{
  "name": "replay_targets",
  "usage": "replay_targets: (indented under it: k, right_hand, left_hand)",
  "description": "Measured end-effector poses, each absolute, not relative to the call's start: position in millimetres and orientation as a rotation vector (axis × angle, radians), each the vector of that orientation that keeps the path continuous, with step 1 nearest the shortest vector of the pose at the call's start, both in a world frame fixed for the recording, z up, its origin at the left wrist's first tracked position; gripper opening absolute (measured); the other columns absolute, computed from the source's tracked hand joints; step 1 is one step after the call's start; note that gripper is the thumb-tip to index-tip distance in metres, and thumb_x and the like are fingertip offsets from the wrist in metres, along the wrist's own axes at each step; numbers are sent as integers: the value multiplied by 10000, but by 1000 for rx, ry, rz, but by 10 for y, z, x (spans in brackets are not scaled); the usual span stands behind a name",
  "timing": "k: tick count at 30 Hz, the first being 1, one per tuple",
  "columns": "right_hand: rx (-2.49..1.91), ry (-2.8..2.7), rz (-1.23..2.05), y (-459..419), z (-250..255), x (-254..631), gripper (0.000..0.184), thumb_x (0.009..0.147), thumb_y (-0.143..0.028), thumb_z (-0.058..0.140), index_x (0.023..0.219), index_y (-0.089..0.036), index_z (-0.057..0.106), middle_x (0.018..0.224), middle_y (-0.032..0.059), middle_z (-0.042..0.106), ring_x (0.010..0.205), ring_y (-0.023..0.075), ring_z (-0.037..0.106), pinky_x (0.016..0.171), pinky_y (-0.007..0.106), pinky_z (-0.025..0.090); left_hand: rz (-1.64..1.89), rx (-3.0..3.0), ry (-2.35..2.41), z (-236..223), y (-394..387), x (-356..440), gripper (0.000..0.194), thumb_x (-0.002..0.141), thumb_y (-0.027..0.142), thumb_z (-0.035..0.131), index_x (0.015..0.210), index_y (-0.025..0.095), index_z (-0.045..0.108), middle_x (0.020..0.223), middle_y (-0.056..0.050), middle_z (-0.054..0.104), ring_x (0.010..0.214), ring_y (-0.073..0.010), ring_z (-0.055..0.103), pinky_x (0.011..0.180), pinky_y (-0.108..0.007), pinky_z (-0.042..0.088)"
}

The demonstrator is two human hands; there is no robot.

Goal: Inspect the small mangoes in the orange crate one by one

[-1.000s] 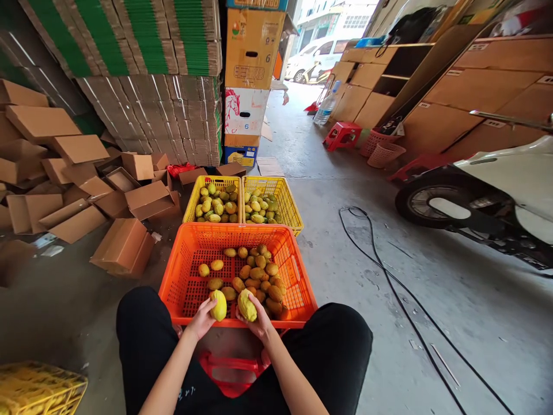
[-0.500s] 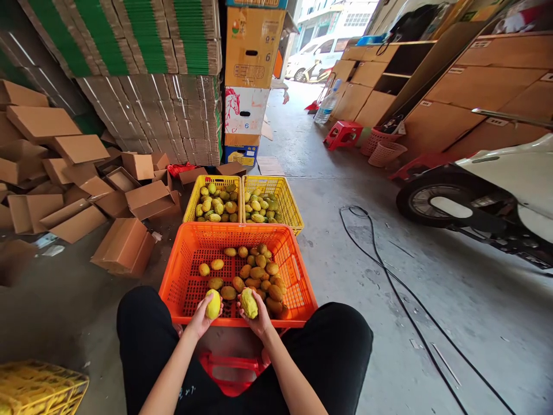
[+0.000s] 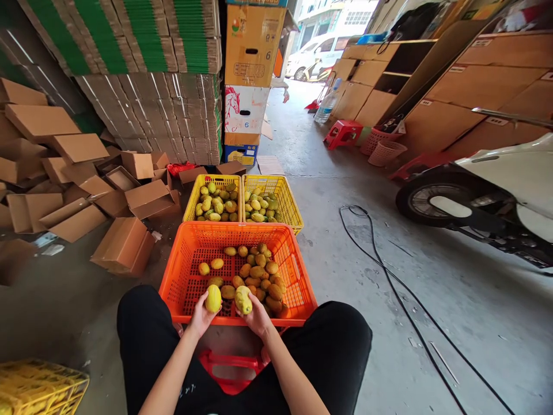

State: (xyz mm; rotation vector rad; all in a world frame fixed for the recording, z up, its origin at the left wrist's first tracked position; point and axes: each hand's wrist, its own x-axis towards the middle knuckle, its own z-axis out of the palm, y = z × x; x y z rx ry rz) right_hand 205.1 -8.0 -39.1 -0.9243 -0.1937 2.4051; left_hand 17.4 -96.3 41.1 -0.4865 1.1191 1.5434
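My left hand (image 3: 201, 318) is closed around a smooth yellow oval fruit (image 3: 213, 299) resembling a small melon. In my right hand (image 3: 258, 316) is a lumpier yellow-green fruit (image 3: 243, 300), its darker end tilted down toward me. Both hands are above the near rim of an orange plastic crate (image 3: 173, 271). Inside the crate, a heap of brownish-orange oval fruits (image 3: 259, 272) fills the right side, and several more lie scattered to the left. My fingers partly hide the undersides of both held fruits.
Behind the orange crate stand two yellow crates (image 3: 294, 213) holding yellow-green fruits. Loose cardboard boxes (image 3: 125, 246) pile up at left. A black cable (image 3: 375, 248) runs across the floor at right, near a parked scooter (image 3: 496, 196). Another yellow crate (image 3: 47, 386) sits lower left.
The left fruit has turned in my hand and shifted slightly left and up. My right hand has rotated its fruit, bringing the end into view. Both hands keep hold of their fruits.
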Motion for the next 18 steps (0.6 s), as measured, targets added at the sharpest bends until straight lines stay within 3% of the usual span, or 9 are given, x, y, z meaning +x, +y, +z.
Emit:
replay_targets:
  k: [3, 7, 13, 15, 18]
  right_hand:
    - [-1004, -162, 2416, -83, -382, 2081, 432, 799, -408, 1024, 1102, -205, 792, 971, 63, 871, 863, 221, 820, 816, 348, 674]
    - [-988, -138, 2375, -73, -367, 2079, 390, 799, -304, 1020, 1083, -210, 770, 1027, 74, 876, 999, 263, 858, 849, 367, 696]
    - [-981, -88, 2385, -50, -370, 2043, 312, 862, -282, 971, 1080, -205, 762, 1043, 88, 872, 867, 212, 837, 726, 291, 668]
    - [-961, -60, 2383, -42, -356, 2052, 291, 893, -343, 938, 1081, -206, 764, 1042, 99, 871, 900, 242, 845, 742, 326, 679]
    - [-878, -31, 2405, -31, -321, 2075, 344, 899, -463, 885, 1094, -211, 755, 1093, 139, 868, 1097, 362, 855, 848, 478, 708]
  left_hand:
    - [1558, -488, 1178, 360, -973, 169, 252, 1055, 81, 655, 1290, 139, 725, 901, -70, 825, 704, -181, 798, 677, -262, 654]
    - [1574, -439, 1224, 293, -994, 169, 291, 953, 7, 764, 1178, 189, 731, 934, -36, 818, 711, -148, 788, 651, -213, 625]
    - [1557, -357, 1110, 280, -1029, 173, 341, 935, 17, 800, 1204, 203, 705, 1017, -77, 844, 814, -202, 851, 755, -287, 701]
    - [1534, -364, 1106, 297, -1030, 174, 352, 941, 21, 799, 1230, 199, 702, 1002, -83, 847, 785, -204, 849, 743, -294, 711]
    - [1526, -400, 1118, 328, -1014, 176, 344, 970, 23, 758, 1280, 166, 710, 967, -98, 846, 745, -203, 844, 702, -274, 706]
